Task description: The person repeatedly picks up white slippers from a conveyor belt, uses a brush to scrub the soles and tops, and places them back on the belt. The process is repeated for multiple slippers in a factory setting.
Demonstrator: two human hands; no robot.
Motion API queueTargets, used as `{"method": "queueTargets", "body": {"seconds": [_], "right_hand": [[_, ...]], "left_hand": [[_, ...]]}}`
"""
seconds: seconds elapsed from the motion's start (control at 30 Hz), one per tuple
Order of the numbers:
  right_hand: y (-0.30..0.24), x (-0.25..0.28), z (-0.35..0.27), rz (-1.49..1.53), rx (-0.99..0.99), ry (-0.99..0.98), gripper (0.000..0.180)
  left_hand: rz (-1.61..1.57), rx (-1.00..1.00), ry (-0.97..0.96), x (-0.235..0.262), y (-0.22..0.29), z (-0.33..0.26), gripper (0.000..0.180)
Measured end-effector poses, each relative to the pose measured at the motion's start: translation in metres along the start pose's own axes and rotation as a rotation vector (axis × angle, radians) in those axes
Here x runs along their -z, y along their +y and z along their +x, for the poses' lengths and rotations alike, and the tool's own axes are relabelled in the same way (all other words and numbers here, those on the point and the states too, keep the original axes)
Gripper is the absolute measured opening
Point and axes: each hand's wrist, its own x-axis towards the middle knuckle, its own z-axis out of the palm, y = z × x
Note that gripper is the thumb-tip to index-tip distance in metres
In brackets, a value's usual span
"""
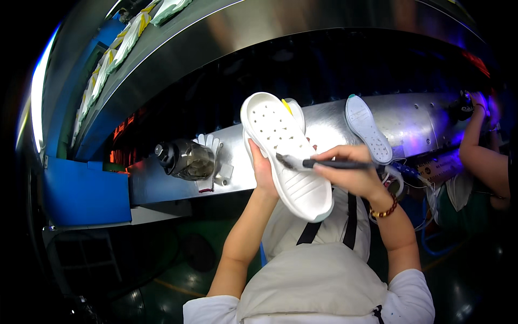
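Note:
A white shoe sole (290,141), dotted with small holes at one end and ribbed at the other, is held up in front of me. My left hand (263,168) grips it along its left edge. In my right hand (352,171) is a brush (335,163) with a dark handle, its bristles touching the middle of the sole's inner face. Part of another light sole with a yellow piece (286,106) shows behind the held one. A further white sole (369,128) lies on the metal bench to the right.
The metal bench (329,116) runs across in front of me. On its left stand a clear jug with a black lid (186,159) and white gloves (209,144). A blue box (89,190) is at far left. Cables hang near my right wrist; another person's arm (482,156) reaches in at right.

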Motion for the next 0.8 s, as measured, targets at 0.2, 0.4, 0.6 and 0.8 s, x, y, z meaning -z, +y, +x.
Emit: {"method": "queueTargets", "body": {"seconds": [0.2,0.4,0.6,0.8], "right_hand": [[-0.007,0.01,-0.025,-0.147,0.401,-0.355,0.016],[-0.007,-0.001,-0.009,-0.073,0.272,-0.161,0.02],[-0.004,0.013,-0.026,0.401,0.093,-0.133,0.016],[-0.002,0.014,-0.026,0.099,0.282,-0.308,0.021]], "left_hand": [[-0.048,-0.007,0.017,-0.004,0.014,-0.004,0.081],[-0.097,-0.094,-0.163,-0.028,0.008,-0.002,0.077],[0.011,-0.148,-0.03,-0.025,0.029,-0.003,0.08],[0.069,-0.208,-0.023,-0.035,0.038,-0.002,0.085]]}}
